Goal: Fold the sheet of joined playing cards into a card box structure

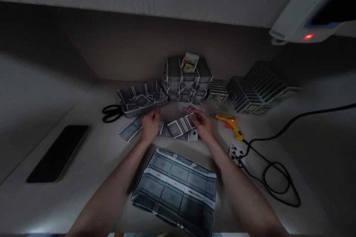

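Note:
In the head view, my right hand (200,123) pinches the right end of a strip of joined playing cards (180,125), its patterned backs facing up. My left hand (151,125) is closed over another card strip (130,129) that lies on the table and shows on both sides of it; whether its fingers grip the strip is hidden. Beneath the raised strip lie more cards, one showing a club (193,134). Nearest me stands an open box made of cards (178,187). Behind my left hand is a card tray (143,110) with loose cards inside.
A stacked card structure (186,77) stands at the back, with card packs (251,92) to its right. A yellow glue gun (230,124) with a looping black cable (278,189) lies right. Scissors (111,113) and a phone (58,154) lie left.

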Demonstrator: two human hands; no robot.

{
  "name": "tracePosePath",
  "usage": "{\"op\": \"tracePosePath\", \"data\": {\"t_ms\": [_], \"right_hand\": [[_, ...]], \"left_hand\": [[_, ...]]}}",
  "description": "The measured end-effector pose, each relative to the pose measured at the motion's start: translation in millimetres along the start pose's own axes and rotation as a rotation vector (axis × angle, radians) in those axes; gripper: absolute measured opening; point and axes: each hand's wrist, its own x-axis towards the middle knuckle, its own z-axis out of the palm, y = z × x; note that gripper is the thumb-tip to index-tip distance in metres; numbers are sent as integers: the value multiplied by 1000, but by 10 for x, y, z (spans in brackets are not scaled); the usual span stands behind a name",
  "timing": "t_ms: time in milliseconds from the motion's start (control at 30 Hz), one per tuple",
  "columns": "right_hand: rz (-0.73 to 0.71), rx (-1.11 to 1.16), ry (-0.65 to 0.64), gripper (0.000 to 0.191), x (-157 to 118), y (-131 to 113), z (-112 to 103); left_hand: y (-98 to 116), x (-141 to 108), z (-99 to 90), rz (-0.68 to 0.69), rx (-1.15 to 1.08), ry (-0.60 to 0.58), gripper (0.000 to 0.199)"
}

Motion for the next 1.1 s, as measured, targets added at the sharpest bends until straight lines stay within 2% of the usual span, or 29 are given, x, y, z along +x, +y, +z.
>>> {"op": "tracePosePath", "data": {"t_ms": [100,267,467,600,800,967,1100], "right_hand": [[10,26,118,21,15,14,-5],[81,132,149,20,19,0,3],[125,304,258,18,31,19,-22],[126,286,195,18,26,20,-41],[-7,-76,39,16,-18,22,35],[-68,-201,-26,14,-48,17,46],[-65,-241,-66,16,-63,25,35]], "left_hand": [[-8,0,3,17,63,-17,40],[7,-7,10,6,110,-14,41],[33,-27,25,34,137,-49,40],[21,-36,42,56,118,-76,39],[-10,-5,28,18,34,-31,38],[-10,10,19,0,-81,4,38],[-1,1,-12,110,-142,-1,34]]}}
